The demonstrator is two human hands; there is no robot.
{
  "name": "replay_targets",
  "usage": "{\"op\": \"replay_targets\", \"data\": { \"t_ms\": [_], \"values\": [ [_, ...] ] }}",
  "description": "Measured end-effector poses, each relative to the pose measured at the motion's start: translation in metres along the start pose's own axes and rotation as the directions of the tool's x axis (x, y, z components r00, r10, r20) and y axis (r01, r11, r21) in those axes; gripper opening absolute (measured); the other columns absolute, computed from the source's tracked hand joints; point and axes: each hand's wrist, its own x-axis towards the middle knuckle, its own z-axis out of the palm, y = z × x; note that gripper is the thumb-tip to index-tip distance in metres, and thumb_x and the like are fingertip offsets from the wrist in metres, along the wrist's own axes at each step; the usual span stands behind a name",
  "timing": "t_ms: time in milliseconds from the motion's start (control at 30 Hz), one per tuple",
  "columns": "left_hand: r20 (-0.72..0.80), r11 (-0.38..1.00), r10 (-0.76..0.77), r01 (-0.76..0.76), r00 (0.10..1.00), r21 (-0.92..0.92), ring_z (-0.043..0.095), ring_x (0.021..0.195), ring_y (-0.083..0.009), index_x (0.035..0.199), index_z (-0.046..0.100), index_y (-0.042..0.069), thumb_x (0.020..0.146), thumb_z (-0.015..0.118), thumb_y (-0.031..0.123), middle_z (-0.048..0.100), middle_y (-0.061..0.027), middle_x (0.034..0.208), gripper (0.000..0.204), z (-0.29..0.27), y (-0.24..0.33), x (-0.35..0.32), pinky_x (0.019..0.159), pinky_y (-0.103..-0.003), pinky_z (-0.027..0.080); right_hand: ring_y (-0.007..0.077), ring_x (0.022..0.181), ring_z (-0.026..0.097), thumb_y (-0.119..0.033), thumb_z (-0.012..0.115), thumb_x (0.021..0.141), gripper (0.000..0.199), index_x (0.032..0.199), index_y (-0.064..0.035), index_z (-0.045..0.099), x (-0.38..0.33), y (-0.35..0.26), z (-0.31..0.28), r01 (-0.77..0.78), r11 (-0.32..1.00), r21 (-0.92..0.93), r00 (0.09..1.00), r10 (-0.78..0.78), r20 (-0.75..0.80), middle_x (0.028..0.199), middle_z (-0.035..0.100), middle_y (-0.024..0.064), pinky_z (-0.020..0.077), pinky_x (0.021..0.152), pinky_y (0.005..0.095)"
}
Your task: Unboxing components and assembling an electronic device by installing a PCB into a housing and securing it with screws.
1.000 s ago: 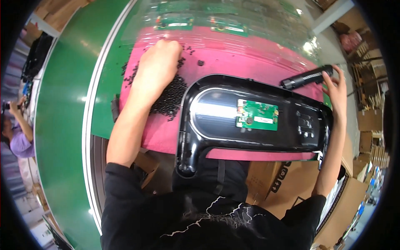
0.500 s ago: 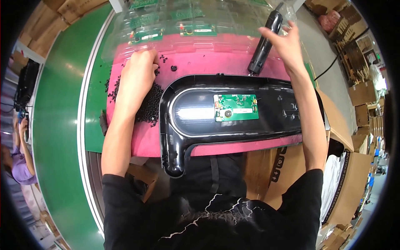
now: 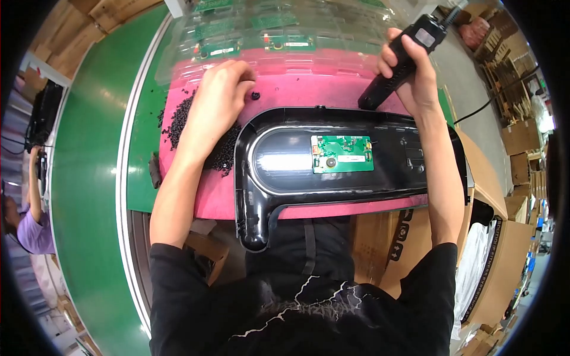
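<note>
My right hand (image 3: pixel 418 77) is wrapped round a black electric screwdriver (image 3: pixel 389 74), which tilts with its lower end just beyond the far rim of a black plastic housing (image 3: pixel 285 187). Inside the housing lies a green circuit board (image 3: pixel 343 154). My left hand (image 3: pixel 222 89) hovers above the pink mat with its fingers curled together; whatever they pinch is too small or hidden to make out. Beside its fingertips sits a small round black part (image 3: pixel 255 95). A heap of small black screws (image 3: pixel 222 157) spreads under and around my left forearm.
Clear plastic trays (image 3: pixel 237 35) with more green boards stand at the far side of the pink mat (image 3: pixel 291 89). Open cardboard boxes (image 3: pixel 504 255) are at the right. Across the green surface at far left, a person in a purple top (image 3: pixel 37 237) works.
My right hand has closed round the screwdriver and tilted it further to the right. My left hand has moved right, off the screw heap, toward the small round part.
</note>
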Motion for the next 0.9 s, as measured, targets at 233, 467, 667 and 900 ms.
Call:
{"op": "replay_targets", "data": {
  "t_ms": [233, 467, 667, 900],
  "values": [
    [0.031, 0.870, 0.154, -0.121, 0.988, -0.479, 0.063, 0.079, -0.0153, 0.087, 0.063, -0.002, 0.076, 0.067, 0.001, 0.065, -0.0072, 0.083, 0.012, 0.012, 0.047, -0.007, 0.065, -0.025, 0.047, 0.0102, 0.052, 0.036, -0.047, 0.051, 0.085, 0.042, 0.089, -0.0059, 0.053, -0.033, -0.028, 0.045, 0.263, 0.777, 0.572, 0.964, -0.231, -0.130, 0.060, 0.041, -0.0023, 0.0343, 0.060, 0.0286],
    [0.304, 0.500, 0.043, 0.243, 0.952, -0.831, 0.062, 0.079, -0.0128, 0.090, 0.064, -0.004, 0.080, 0.063, -0.007, 0.062, -0.0090, 0.089, 0.011, 0.020, 0.064, -0.019, 0.069, -0.024, 0.052, 0.0075, 0.050, 0.039, -0.036, 0.062, 0.079, 0.035, 0.087, -0.0068, 0.045, -0.062, -0.029, 0.072, 0.292, 0.720, 0.630, 0.947, -0.309, -0.085, 0.061, 0.043, -0.0030, 0.0343, 0.059, 0.0241],
    [0.367, 0.441, 0.023, 0.320, 0.930, -0.839, 0.064, 0.074, -0.0146, 0.087, 0.066, -0.005, 0.075, 0.066, -0.010, 0.065, -0.0121, 0.087, 0.013, 0.021, 0.066, -0.020, 0.067, -0.023, 0.053, 0.0071, 0.048, 0.042, -0.033, 0.068, 0.073, 0.034, 0.084, -0.0094, 0.045, -0.076, -0.028, 0.059, 0.320, 0.710, 0.628, 0.940, -0.320, -0.117, 0.058, 0.043, -0.0048, 0.0360, 0.058, 0.0234],
    [0.272, 0.434, 0.104, 0.202, 0.957, -0.878, 0.066, 0.077, -0.0192, 0.083, 0.066, -0.007, 0.071, 0.066, -0.015, 0.066, -0.0177, 0.085, 0.015, 0.024, 0.062, -0.019, 0.069, -0.027, 0.056, 0.0061, 0.047, 0.043, -0.036, 0.068, 0.073, 0.036, 0.083, -0.0103, 0.045, -0.080, -0.020, 0.061, 0.315, 0.736, 0.599, 0.939, -0.332, -0.085, 0.057, 0.046, -0.0055, 0.0377, 0.057, 0.0223]
  ]
}}
